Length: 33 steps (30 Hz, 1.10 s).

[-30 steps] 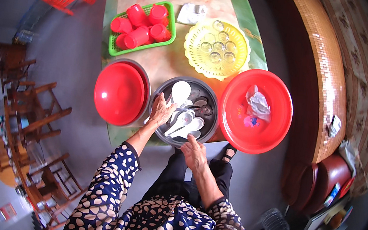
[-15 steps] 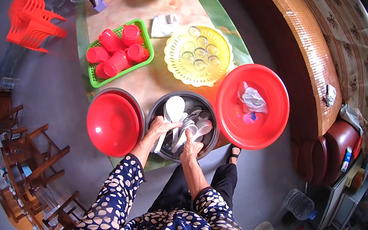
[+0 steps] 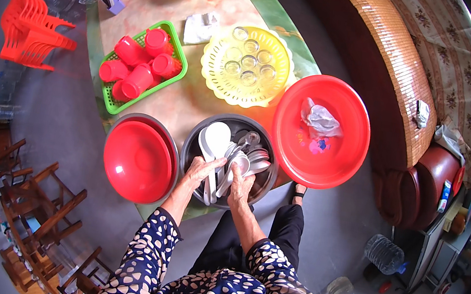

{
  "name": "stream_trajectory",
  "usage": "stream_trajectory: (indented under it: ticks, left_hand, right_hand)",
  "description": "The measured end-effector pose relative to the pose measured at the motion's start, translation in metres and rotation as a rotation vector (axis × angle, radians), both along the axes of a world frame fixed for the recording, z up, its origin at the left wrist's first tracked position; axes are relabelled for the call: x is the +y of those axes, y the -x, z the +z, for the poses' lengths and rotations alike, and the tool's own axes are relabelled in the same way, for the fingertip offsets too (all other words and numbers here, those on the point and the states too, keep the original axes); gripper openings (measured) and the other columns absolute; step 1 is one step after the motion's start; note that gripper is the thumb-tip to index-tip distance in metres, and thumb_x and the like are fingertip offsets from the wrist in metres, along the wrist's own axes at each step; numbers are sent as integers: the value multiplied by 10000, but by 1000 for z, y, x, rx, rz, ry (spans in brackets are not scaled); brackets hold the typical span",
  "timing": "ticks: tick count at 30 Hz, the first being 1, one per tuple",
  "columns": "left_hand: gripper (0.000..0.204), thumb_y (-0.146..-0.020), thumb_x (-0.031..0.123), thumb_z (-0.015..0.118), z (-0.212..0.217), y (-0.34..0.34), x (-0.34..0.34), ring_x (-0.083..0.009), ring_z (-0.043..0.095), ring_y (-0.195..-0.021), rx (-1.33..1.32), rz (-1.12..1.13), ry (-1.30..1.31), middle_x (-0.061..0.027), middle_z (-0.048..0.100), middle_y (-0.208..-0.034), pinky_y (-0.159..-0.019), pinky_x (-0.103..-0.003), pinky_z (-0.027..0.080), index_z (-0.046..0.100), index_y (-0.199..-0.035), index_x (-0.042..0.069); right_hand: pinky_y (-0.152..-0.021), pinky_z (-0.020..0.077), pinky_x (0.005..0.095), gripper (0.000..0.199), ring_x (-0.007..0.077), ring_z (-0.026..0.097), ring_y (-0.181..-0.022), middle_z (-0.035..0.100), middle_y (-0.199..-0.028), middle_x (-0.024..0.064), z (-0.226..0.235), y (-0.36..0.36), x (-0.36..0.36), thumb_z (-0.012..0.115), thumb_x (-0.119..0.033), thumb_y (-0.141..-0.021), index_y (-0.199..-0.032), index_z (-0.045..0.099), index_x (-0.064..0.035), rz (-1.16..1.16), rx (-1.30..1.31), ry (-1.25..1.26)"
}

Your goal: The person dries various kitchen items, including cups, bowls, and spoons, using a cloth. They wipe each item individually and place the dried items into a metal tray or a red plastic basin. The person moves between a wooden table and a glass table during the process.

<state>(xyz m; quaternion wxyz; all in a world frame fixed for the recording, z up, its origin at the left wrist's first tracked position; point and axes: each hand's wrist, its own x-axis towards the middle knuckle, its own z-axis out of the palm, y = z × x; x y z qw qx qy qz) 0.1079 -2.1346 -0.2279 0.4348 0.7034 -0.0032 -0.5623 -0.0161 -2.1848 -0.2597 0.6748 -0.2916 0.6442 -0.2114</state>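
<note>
A dark grey basin (image 3: 187, 140) at the table's near edge holds a pile of spoons (image 3: 255, 152), some white and some metallic. Inside it, my left hand (image 3: 200, 171) closes about the handle of a large white serving spoon (image 3: 218, 137), its thumb pointing right. Opposite, my right hand (image 3: 240, 188) grips white spoons (image 3: 238, 164) from the near side, thumb upward. The two hands are close together but apart. Part of the fingers is hidden among the utensils.
Left stands a red bowl (image 3: 137, 161) in a grey basin; right, a red basin (image 3: 350, 139) holding a cloth (image 3: 322, 120). Beyond are a green basket (image 3: 182, 73) of red cups (image 3: 137, 80), a yellow tray (image 3: 212, 78) with glass cups, and a white cloth (image 3: 201, 28).
The table and its things have shifted slightly left in view. My hands stay in the basin, and the white serving spoon has moved a little left with my left hand.
</note>
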Motion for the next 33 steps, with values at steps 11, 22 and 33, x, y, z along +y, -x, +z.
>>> stream_trajectory:
  ticks: [11,22,33]
  left_hand:
    - [333,-758,315,709,2,23,7,-93,562,-620,101,126,14,-28,630,-723,-507,-253,422,666,-857,0]
    - [222,-829,118,637,-40,56,16,-135,598,-882,124,427,278,-64,645,-982,-770,-279,487,647,-1012,-7]
    - [293,-805,134,656,-13,58,15,-122,571,-901,-11,516,342,-36,630,-984,-794,-287,470,609,-1067,12]
  right_hand:
    - [-812,452,342,527,212,555,-955,555,-1069,138,-1,4,-13,611,-296,-835,-1202,424,31,192,-231,82]
    - [-880,419,342,533,207,523,-1013,531,-1125,132,7,8,-22,616,-288,-839,-1222,418,26,381,-148,197]
    - [-900,395,343,524,215,510,-1013,522,-1122,128,10,11,-17,604,-266,-845,-1239,410,20,493,-304,340]
